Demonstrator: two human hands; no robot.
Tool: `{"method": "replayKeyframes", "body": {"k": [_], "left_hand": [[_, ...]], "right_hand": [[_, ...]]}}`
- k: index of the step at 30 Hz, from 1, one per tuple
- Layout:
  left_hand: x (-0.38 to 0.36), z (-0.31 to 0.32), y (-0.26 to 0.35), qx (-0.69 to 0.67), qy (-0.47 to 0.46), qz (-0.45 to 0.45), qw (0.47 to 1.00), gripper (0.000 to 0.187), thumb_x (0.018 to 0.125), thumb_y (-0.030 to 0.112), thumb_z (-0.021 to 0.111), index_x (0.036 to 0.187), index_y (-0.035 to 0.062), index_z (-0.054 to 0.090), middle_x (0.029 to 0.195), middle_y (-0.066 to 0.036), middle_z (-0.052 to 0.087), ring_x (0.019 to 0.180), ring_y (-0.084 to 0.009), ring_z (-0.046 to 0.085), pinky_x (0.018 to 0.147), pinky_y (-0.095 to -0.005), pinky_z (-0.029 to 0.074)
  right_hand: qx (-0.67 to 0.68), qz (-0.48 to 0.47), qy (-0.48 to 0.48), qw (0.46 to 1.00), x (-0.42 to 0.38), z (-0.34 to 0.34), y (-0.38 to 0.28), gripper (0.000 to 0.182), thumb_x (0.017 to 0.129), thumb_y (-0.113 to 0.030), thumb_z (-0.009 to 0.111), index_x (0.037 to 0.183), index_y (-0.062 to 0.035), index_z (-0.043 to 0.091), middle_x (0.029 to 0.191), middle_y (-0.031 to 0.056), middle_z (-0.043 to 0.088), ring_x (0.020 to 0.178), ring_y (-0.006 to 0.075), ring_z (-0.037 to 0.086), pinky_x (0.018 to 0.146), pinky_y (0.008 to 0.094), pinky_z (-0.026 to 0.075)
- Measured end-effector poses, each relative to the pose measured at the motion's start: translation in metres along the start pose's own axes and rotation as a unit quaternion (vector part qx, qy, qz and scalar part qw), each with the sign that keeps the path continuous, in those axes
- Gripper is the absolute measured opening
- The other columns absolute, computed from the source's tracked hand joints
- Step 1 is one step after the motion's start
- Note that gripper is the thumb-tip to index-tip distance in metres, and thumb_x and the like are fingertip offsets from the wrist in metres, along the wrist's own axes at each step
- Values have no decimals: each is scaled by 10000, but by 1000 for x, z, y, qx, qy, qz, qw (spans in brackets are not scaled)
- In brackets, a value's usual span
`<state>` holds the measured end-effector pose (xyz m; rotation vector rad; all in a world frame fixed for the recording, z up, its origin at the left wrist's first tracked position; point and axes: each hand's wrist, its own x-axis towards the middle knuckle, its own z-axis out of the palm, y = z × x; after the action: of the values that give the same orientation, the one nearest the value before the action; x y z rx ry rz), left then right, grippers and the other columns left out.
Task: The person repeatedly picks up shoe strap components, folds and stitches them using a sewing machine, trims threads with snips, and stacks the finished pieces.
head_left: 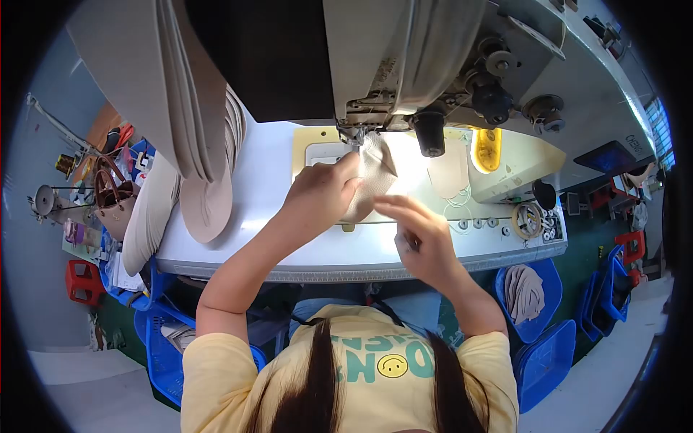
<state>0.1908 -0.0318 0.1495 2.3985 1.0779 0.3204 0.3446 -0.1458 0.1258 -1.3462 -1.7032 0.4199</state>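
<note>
Under the sewing machine head lies a beige, textured shoe-upper piece, right by the needle and presser foot. My left hand is closed on the left side of that piece, fingertips close to the presser foot. To the right, my right hand has its index finger stretched toward the piece's lower right edge. Its other fingers curl around something small and dark in the palm, too shadowed to name. Another flat beige piece rests on the machine bed, with loose pale thread beside it.
Stacks of beige cut pieces hang and lie at the left of the white table. Several bobbins and a tape roll sit along the right. Blue baskets stand below on both sides, one holding pieces.
</note>
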Motion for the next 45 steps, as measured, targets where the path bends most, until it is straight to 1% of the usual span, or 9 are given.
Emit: {"method": "replayKeyframes", "body": {"k": [3,7,15,19,24,28,37,41,45], "left_hand": [[15,11,-2,-173,-24,71,982,136,781,124,511,809,-2,467,716,-213,577,682,-373,561,603,-406,439],[15,21,6,-142,-119,180,966,171,754,76,531,918,31,547,810,-178,594,731,-253,603,666,-342,455],[-44,29,4,-12,244,141,959,197,678,7,569,847,47,475,727,-102,544,586,-295,565,465,-361,433],[-59,35,-4,-19,311,189,931,267,620,-14,609,855,30,493,713,-88,537,542,-267,535,432,-321,410],[-79,45,-12,-37,330,381,863,370,604,71,674,928,7,508,784,-157,551,589,-253,535,483,-306,429],[-96,42,-22,-249,317,209,891,403,699,223,630,989,-13,480,956,-198,525,838,-293,527,646,-360,447],[-69,38,-13,-160,304,157,926,500,692,98,671,1124,1,441,1076,-163,502,985,-279,487,826,-337,392],[-64,52,-31,-186,135,94,969,193,718,48,665,876,21,556,748,-71,597,661,-185,567,603,-273,440],[-70,43,-30,-275,106,23,955,95,758,59,643,797,28,562,608,-8,556,528,-76,494,506,-209,381]], "right_hand": [[-6,-78,94,993,-4,-8,3,459,552,115,511,985,-25,567,1044,121,580,475,115,509,437,225,423],[-133,-82,161,975,14,-21,27,379,636,78,594,1000,-24,564,1098,184,550,958,302,574,637,324,499],[-20,-14,1,1000,4,-9,8,525,577,-202,783,1011,-20,550,897,123,597,791,290,597,662,342,485],[-129,-57,16,990,-6,26,14,481,569,-74,715,1016,-11,549,814,126,589,727,272,599,604,337,485],[-58,-194,248,947,7,20,34,391,599,-63,701,960,34,583,711,144,601,568,240,588,525,296,464],[-44,-177,252,950,2,21,35,360,620,-73,698,938,51,583,716,133,599,604,218,595,543,264,459],[39,-228,266,936,11,20,0,385,622,-96,710,957,31,566,778,142,609,630,213,599,544,265,471],[-250,-219,106,937,-2,0,30,423,619,-118,726,978,28,556,842,131,618,667,222,601,593,283,492],[-143,-191,316,918,-4,13,49,405,635,-113,710,979,41,563,848,143,620,663,227,605,582,284,491]]}}
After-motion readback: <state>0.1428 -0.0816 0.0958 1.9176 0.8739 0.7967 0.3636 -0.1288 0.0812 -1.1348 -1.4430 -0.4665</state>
